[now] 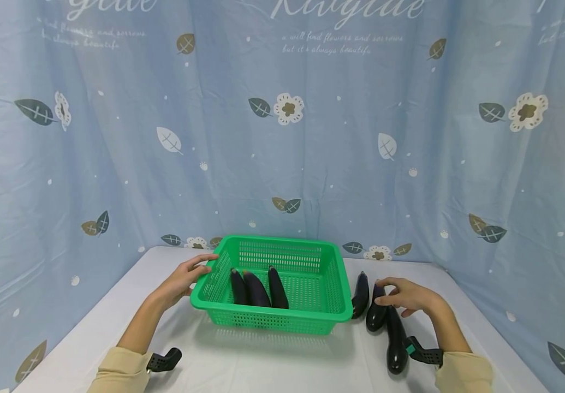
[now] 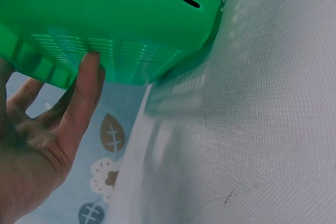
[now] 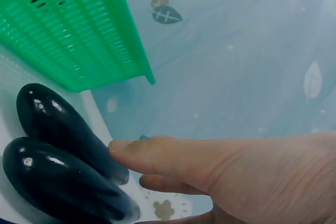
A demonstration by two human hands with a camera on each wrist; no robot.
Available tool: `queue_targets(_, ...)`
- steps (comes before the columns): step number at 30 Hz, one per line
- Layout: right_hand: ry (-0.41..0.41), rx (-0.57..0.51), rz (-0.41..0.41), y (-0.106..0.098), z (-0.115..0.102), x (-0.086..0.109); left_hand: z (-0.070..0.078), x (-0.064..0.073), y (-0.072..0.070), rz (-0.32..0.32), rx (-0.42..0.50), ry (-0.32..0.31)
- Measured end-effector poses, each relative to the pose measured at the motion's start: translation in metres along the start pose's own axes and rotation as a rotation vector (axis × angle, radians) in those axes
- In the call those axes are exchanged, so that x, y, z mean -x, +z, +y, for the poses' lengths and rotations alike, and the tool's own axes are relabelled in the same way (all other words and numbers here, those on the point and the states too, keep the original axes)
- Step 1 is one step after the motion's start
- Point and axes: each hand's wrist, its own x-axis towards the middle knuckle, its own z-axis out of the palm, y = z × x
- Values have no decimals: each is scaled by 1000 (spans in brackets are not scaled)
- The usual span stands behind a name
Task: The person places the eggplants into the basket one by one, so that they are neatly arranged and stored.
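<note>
A green plastic basket [image 1: 272,322] stands on the table with three dark eggplants inside, one of them the eggplant [image 1: 277,289] on the right. My left hand [image 1: 181,281] holds the basket's left side, fingers over the rim and thumb [image 2: 86,85] against the slotted wall. Right of the basket lie three more glossy eggplants: a far one [image 1: 361,295], a middle one [image 1: 375,316] and a near one [image 1: 397,346]. Above the middle one's stem end is my right hand [image 1: 410,296], its thumb and fingers apart. In the right wrist view the thumb [image 3: 136,153] overlaps an eggplant [image 3: 58,124].
A white cloth covers the table [image 1: 253,365]. Behind and at both sides hangs a blue curtain [image 1: 326,164] with leaves and flowers. Black wrist devices sit on both forearms, the right device [image 1: 424,355] close beside the near eggplant.
</note>
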Motion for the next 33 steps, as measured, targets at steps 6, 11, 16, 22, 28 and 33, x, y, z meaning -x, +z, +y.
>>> queue_targets(6,18,11,3,1,2,-1,2,1,1,1,1,4)
queue_targets(11,53,33,4,1,6,-3,2,0,1,2,-4,6)
queue_targets(16,89,55,18,1,8,-1,1,0,1,3,-7,1)
queue_targets(22,106,35,-16,-1,12,3,0,0,1,5,-8,-4)
queue_targets(28,153,-8,-50,-1,16,5,-1,-1,0,2,-6,-9)
queue_targets(33,177,-18,-53,0,19,5,-1,-2,-1,-4,-2,-13)
